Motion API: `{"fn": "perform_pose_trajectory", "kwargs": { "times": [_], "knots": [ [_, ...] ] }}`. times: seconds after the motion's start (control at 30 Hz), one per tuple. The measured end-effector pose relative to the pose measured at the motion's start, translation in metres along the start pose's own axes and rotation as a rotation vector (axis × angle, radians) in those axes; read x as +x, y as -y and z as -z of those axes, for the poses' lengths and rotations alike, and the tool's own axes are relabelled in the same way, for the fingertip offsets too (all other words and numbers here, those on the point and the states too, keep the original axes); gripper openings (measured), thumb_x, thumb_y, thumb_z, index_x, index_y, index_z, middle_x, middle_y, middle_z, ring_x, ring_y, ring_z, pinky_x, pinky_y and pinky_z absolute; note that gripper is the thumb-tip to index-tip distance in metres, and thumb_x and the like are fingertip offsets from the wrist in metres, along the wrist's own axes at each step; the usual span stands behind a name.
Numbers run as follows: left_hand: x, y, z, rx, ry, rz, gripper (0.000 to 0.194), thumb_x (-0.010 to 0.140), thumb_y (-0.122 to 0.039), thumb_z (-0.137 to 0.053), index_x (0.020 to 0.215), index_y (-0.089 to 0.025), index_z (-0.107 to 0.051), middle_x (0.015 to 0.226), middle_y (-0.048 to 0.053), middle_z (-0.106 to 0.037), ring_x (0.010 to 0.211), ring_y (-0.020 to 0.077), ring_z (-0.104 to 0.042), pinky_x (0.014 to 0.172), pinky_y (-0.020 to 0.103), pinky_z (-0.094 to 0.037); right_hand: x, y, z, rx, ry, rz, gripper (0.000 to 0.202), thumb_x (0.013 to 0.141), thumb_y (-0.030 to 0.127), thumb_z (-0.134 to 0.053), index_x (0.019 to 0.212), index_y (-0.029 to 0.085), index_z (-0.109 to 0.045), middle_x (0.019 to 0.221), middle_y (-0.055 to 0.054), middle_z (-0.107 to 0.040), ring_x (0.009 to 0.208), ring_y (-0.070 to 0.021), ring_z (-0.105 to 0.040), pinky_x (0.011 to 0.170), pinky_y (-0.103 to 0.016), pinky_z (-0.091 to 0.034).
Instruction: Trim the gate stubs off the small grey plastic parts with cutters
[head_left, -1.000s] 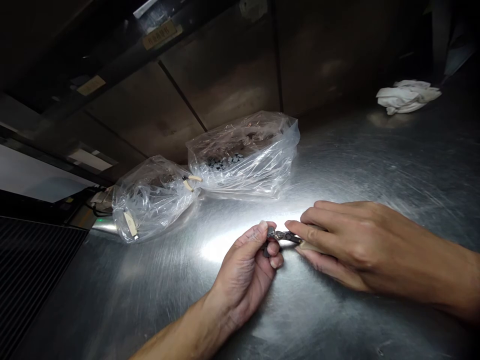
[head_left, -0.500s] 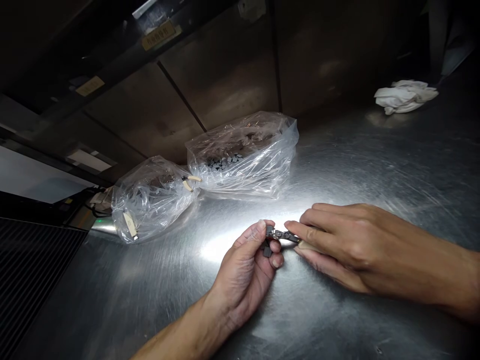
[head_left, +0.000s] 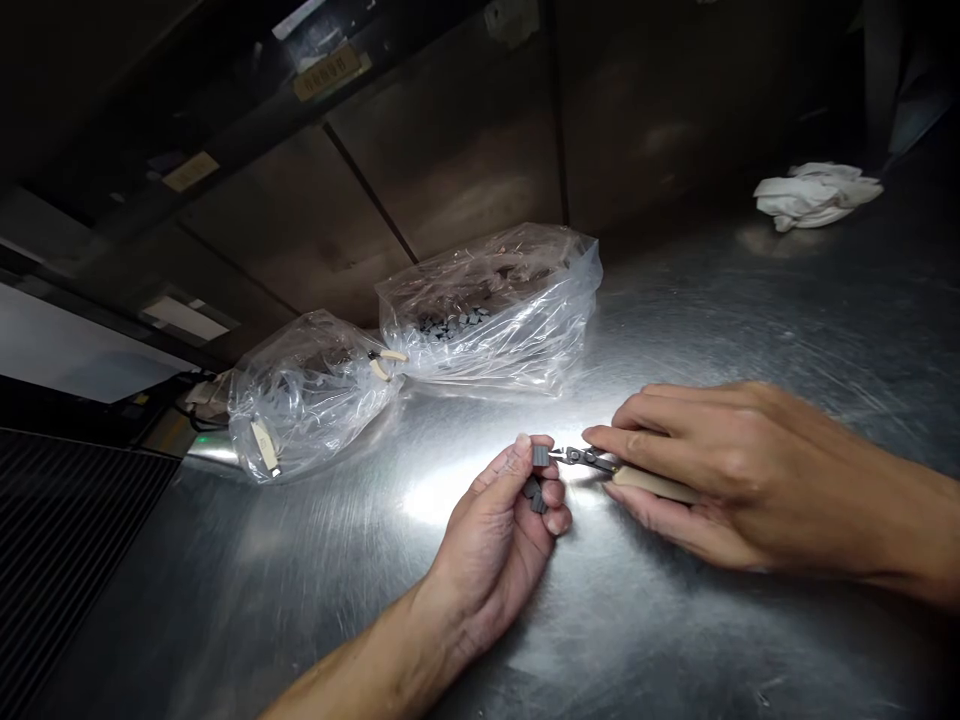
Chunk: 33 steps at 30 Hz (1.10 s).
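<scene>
Between the thumb and fingertips of my left hand is a small grey block-like part. More small dark grey pieces sit lower down, in its curled fingers. My right hand is closed around the cream handles of small cutting pliers. Their metal jaws point left and reach up to the right side of the grey part; whether the tips touch it I cannot tell. The palm side of my right hand is hidden.
A clear plastic bag with many small grey pieces stands at the back. Left of it lies another clear bag, with a cream-handled tool between them. A crumpled white cloth lies at the back right of the metal table.
My right hand has drawn the pliers slightly right and up, away from the left fingers. More of the grey part and of the cream handle now shows.
</scene>
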<state>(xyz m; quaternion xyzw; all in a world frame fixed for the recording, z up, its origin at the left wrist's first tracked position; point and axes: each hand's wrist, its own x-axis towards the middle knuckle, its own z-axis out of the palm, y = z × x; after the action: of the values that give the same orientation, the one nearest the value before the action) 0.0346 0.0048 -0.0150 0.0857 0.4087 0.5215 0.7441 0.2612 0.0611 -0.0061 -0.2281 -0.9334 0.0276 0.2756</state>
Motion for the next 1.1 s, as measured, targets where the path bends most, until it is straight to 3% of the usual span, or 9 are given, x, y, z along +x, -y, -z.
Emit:
{"fn": "perform_pose_trajectory", "kwargs": {
  "times": [0.57,1.1],
  "knots": [
    [-0.0004,0.0005,0.0013,0.018,-0.01,-0.008,0.035,0.077,-0.029,-0.104,0.095,-0.009,-0.082,0.081,0.002,-0.067,0.066,0.0079,-0.061,0.056,0.018,-0.051,0.0012,0.0057,-0.0008,-0.073,0.014,0.03,0.021,0.108,0.021,-0.057,0.114,0.013,-0.075,0.089,-0.005,-0.066,0.075,-0.02,-0.062,0.067,-0.036,-0.044],
    [0.0009,0.0002,0.002,0.007,0.007,-0.01,0.03,0.082,-0.028,-0.101,0.095,-0.009,-0.081,0.082,0.002,-0.067,0.066,0.0079,-0.062,0.057,0.018,-0.053,-0.0013,0.0037,-0.0029,0.029,0.069,-0.001,0.021,0.111,0.022,-0.057,0.116,0.014,-0.075,0.09,-0.004,-0.065,0.073,-0.0175,-0.062,0.066,-0.033,-0.045]
  ]
}}
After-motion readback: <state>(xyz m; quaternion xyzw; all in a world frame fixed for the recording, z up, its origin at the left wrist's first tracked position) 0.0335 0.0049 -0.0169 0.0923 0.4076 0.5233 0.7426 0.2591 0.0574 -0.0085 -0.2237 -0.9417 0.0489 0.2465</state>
